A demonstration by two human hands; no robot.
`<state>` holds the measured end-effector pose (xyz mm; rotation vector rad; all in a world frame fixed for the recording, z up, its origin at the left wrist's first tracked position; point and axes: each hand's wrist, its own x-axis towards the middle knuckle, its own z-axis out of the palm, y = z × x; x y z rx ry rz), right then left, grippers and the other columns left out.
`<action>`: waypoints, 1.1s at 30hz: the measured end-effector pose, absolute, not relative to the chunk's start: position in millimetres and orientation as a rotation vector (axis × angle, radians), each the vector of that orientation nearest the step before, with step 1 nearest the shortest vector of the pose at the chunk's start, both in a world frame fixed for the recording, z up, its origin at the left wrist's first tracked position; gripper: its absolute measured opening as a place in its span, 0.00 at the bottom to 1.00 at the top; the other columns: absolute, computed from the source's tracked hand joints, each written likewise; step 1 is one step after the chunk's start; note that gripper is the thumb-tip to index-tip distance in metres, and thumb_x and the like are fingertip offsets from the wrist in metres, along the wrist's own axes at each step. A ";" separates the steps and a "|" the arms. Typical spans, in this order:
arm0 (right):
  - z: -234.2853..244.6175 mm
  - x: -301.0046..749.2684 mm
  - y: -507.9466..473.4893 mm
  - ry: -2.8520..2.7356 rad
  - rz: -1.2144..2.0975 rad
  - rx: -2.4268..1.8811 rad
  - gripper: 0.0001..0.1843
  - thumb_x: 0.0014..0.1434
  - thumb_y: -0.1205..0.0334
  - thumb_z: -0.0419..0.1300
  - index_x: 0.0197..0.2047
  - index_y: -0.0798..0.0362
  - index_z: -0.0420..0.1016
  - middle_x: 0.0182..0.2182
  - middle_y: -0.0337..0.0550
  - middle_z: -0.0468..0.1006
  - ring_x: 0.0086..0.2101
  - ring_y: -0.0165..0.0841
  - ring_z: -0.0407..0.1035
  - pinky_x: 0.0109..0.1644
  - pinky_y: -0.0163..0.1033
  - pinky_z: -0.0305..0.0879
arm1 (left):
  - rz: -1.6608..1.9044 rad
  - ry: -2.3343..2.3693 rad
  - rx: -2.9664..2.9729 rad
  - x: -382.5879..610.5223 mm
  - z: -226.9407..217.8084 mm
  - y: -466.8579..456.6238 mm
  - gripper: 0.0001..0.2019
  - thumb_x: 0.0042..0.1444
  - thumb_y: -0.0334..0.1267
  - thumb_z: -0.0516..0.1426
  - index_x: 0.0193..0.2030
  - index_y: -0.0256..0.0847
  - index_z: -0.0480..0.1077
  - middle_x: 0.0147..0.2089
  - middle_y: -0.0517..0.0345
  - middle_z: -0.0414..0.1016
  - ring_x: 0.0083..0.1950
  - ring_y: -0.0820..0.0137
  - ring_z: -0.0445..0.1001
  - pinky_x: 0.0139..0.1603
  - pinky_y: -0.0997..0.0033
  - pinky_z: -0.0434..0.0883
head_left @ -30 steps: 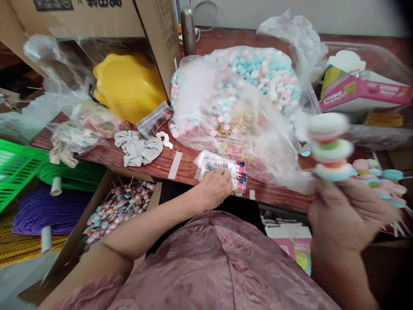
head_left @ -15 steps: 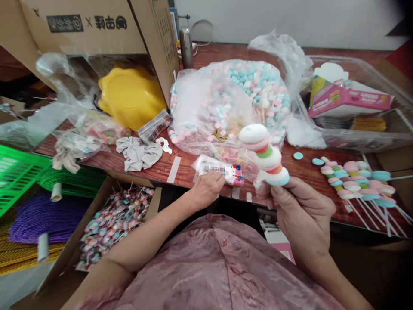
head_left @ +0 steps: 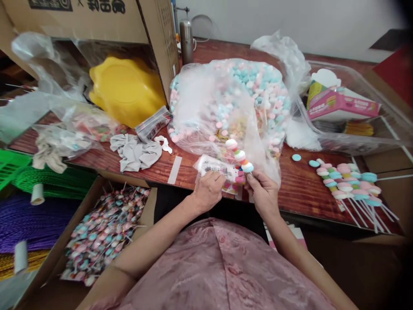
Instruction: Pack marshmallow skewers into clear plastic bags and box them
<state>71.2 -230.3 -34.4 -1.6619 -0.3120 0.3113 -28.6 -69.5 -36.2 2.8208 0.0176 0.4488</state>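
Observation:
My right hand (head_left: 263, 193) pinches the stick of a marshmallow skewer (head_left: 239, 157) stacked with white, pink, green and orange discs, its tip over the small printed plastic bags. My left hand (head_left: 208, 189) presses its curled fingers on that stack of small printed bags (head_left: 214, 165) at the table's front edge. Just behind both hands lies a big clear bag of pastel marshmallow discs (head_left: 238, 94). To the right, several finished skewers (head_left: 348, 183) lie side by side on the wooden table (head_left: 300, 185).
A cardboard box of wrapped skewers (head_left: 103, 234) stands at lower left, beside spools of purple and green cord (head_left: 35, 206). A yellow tray (head_left: 124, 90) sits in a big carton. A grey cloth (head_left: 135, 153), a pink box (head_left: 342, 105) and a metal flask (head_left: 186, 36) are on the table.
My right hand brought the skewer from the right, near the camera, down and left to the small bags. My left hand stayed on the bags.

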 end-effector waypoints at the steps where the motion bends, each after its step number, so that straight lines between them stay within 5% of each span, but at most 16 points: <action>1: -36.2 68.5 -227.4 -0.303 0.308 -1.674 0.16 0.55 0.49 0.63 0.39 0.53 0.77 0.22 0.34 0.70 0.22 0.25 0.61 0.23 0.31 0.57 | 0.446 0.028 2.823 -29.4 -36.6 -70.5 0.11 0.59 0.24 0.48 0.33 0.36 0.71 0.32 0.52 0.71 0.38 0.65 0.68 0.39 0.66 0.66; 4: -35.1 63.2 -218.6 -0.270 0.300 -1.698 0.16 0.55 0.50 0.63 0.40 0.54 0.77 0.23 0.34 0.71 0.21 0.26 0.62 0.22 0.31 0.57 | 0.440 0.016 2.800 -32.8 -34.0 -73.8 0.11 0.62 0.28 0.48 0.34 0.36 0.71 0.35 0.51 0.73 0.41 0.63 0.69 0.42 0.65 0.68; 6: -29.1 64.0 -213.7 -0.269 0.320 -1.705 0.14 0.53 0.53 0.63 0.37 0.55 0.78 0.21 0.34 0.71 0.20 0.25 0.61 0.22 0.31 0.57 | 0.434 -0.008 2.766 -35.2 -29.8 -77.2 0.11 0.64 0.39 0.52 0.42 0.34 0.72 0.39 0.49 0.74 0.43 0.61 0.69 0.44 0.62 0.69; 9: -17.8 69.5 -208.5 -0.292 0.359 -1.715 0.11 0.50 0.57 0.65 0.33 0.57 0.79 0.17 0.34 0.70 0.19 0.25 0.61 0.22 0.31 0.57 | 0.413 -0.017 2.782 -36.4 -25.1 -83.9 0.24 0.61 0.50 0.55 0.56 0.32 0.67 0.43 0.45 0.73 0.45 0.57 0.69 0.42 0.59 0.70; 15: -13.7 72.6 -207.7 -0.252 0.348 -1.674 0.11 0.48 0.59 0.66 0.33 0.57 0.80 0.16 0.34 0.69 0.17 0.24 0.58 0.19 0.30 0.53 | 0.431 0.091 2.807 -32.6 -31.7 -84.5 0.10 0.61 0.26 0.49 0.39 0.35 0.72 0.37 0.49 0.75 0.42 0.61 0.70 0.37 0.64 0.68; 22: -20.1 72.1 -238.0 -0.154 0.239 -1.478 0.11 0.44 0.59 0.68 0.33 0.54 0.78 0.20 0.36 0.71 0.20 0.24 0.60 0.20 0.29 0.47 | 0.669 0.226 2.487 -26.4 -41.2 -78.9 0.12 0.57 0.33 0.59 0.22 0.39 0.67 0.26 0.58 0.71 0.34 0.68 0.68 0.34 0.69 0.64; 27: -31.3 77.9 -262.8 -0.130 0.239 -1.347 0.10 0.41 0.62 0.69 0.30 0.53 0.79 0.20 0.38 0.71 0.20 0.24 0.58 0.20 0.30 0.47 | 0.649 0.171 2.613 -28.3 -42.1 -82.9 0.08 0.54 0.29 0.59 0.24 0.39 0.71 0.28 0.57 0.73 0.35 0.67 0.69 0.35 0.68 0.64; 33: -40.4 81.8 -270.6 -0.145 0.267 -1.224 0.09 0.41 0.63 0.70 0.29 0.53 0.80 0.19 0.37 0.69 0.18 0.22 0.54 0.20 0.30 0.45 | 0.416 0.034 2.701 -41.4 -29.9 -82.4 0.10 0.62 0.31 0.53 0.36 0.40 0.77 0.37 0.54 0.76 0.40 0.67 0.71 0.41 0.68 0.67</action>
